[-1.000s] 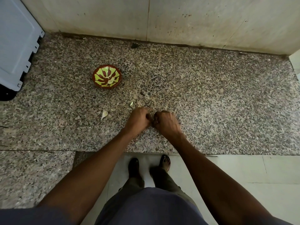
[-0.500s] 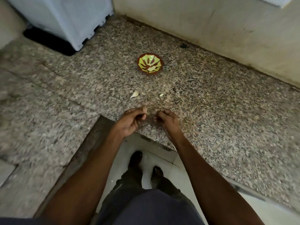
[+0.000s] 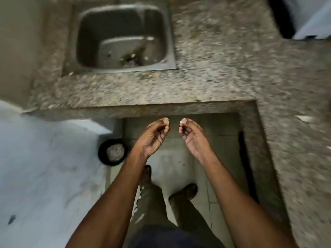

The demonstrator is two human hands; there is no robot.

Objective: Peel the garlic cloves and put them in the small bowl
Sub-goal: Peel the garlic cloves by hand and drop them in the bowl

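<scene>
My left hand and my right hand are held palm up, side by side and slightly apart, just in front of the granite counter edge. The right thumb and forefinger pinch a small pale scrap of garlic skin. The left fingers are curled with the tips pressed together; blur hides whether anything is between them. A pale garlic piece lies on the counter at the right. The small bowl is out of view.
A steel sink with scraps at its drain is set in the counter straight ahead. A white surface fills the left, a black round object sits low beside it, and a pale appliance stands at top right.
The view has swung left from the bowl to the sink. Both hands have lifted off the counter, separated and turned palm up. The bowl has left the view.
</scene>
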